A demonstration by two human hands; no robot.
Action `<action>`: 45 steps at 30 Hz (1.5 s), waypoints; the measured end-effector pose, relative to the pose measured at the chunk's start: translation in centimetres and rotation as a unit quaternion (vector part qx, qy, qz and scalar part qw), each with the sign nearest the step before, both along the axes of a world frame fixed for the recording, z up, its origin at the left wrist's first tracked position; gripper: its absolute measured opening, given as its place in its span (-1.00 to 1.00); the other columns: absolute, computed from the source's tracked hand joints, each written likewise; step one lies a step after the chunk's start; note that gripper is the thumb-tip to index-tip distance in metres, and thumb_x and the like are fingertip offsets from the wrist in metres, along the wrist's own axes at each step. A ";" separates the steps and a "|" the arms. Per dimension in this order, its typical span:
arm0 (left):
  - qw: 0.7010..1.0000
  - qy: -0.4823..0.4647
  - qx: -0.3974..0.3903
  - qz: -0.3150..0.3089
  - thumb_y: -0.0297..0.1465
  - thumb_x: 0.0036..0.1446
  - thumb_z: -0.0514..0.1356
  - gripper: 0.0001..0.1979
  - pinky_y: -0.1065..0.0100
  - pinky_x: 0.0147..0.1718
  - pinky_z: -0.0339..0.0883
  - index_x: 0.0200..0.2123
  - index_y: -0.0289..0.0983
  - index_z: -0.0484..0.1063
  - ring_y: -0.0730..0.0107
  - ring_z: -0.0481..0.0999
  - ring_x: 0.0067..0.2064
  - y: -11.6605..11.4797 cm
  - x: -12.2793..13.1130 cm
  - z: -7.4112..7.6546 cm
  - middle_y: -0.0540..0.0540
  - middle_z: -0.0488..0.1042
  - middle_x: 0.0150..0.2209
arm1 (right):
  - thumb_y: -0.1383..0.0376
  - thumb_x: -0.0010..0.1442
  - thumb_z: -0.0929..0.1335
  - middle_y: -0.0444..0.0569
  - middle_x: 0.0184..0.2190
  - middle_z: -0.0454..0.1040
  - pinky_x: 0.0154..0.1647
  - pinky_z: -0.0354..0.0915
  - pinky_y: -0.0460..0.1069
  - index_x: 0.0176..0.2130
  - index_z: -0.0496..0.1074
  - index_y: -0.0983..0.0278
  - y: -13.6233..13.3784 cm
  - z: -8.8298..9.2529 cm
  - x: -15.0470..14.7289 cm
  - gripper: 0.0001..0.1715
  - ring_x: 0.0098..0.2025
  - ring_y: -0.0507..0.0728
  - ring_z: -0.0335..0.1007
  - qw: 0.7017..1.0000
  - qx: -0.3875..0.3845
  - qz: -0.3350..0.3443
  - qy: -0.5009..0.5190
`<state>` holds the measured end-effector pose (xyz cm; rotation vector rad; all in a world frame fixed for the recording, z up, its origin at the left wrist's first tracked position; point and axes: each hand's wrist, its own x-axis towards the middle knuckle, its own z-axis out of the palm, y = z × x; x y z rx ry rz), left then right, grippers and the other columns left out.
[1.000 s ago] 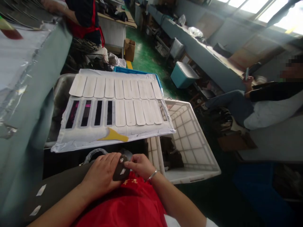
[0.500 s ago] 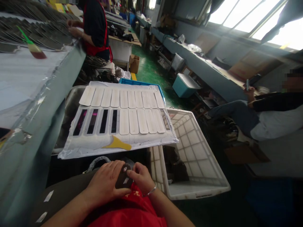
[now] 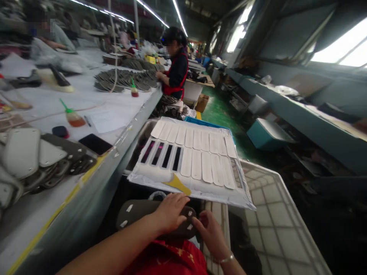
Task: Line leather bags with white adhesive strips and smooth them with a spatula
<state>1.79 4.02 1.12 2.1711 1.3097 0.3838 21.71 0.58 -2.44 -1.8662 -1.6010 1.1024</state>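
A dark grey oblong panel (image 3: 143,214) with rounded ends lies across my lap, over a red apron (image 3: 169,259). Small white tabs stick up near both of its ends. My left hand (image 3: 172,212) rests over the panel's right half and holds it, fingers across the top and thumb on the near side. My right hand (image 3: 212,233) is at the panel's right end, thumb tip beside the white tabs, the other fingers curled and apart from the thumb. Just beyond, a white-covered board (image 3: 155,177) carries two rows of pale oblong strips (image 3: 197,164) and a yellow scraper (image 3: 177,184).
On the left, a long table (image 3: 100,183) holds stacked grey panels (image 3: 23,152), a black phone (image 3: 95,144) and a green-tipped bottle (image 3: 73,116). A white crate (image 3: 275,175) stands at the right. One co-worker (image 3: 176,68) works farther along the table.
The view has swung left and up, bringing more of the table into sight. My left hand stays on the panel. My right thumb and fingers have moved slightly apart at the panel's end.
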 end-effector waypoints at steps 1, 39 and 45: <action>0.999 -0.020 0.022 0.043 -0.37 0.03 0.15 -0.54 0.15 0.12 0.08 0.05 -0.23 0.24 0.20 0.24 0.12 -0.5 -1.5 0.5 -0.15 0.31 0.08 | 0.02 0.05 0.31 0.04 -0.34 0.43 -0.33 0.33 0.06 -0.20 0.27 0.30 0.1 0.8 -0.1 -0.55 -0.35 0.15 0.38 0.996 0.062 0.013 -0.056; 0.882 -0.255 -0.195 0.346 -0.26 0.04 0.12 -0.82 0.48 -0.59 0.14 -0.45 -0.21 0.17 0.50 0.21 -0.54 -6.1 -17.1 -2.9 0.15 0.18 -0.56 | -0.11 -0.15 0.40 0.18 0.08 0.25 0.12 0.04 0.17 0.15 0.11 0.38 3.0 3.1 -19.0 0.04 0.10 0.29 0.13 0.859 0.180 0.448 -0.171; 0.855 -0.305 -0.240 0.343 -0.24 0.05 0.11 -0.79 0.50 -0.67 0.21 -0.45 -0.20 0.12 0.51 0.24 -0.56 -5.8 -16.8 -3.3 0.16 0.14 -0.56 | -0.10 -0.20 0.39 0.18 -0.10 0.35 -0.02 0.13 0.21 0.06 0.21 0.40 3.0 2.2 -21.1 -0.04 -0.07 0.33 0.23 0.863 0.167 0.437 -0.192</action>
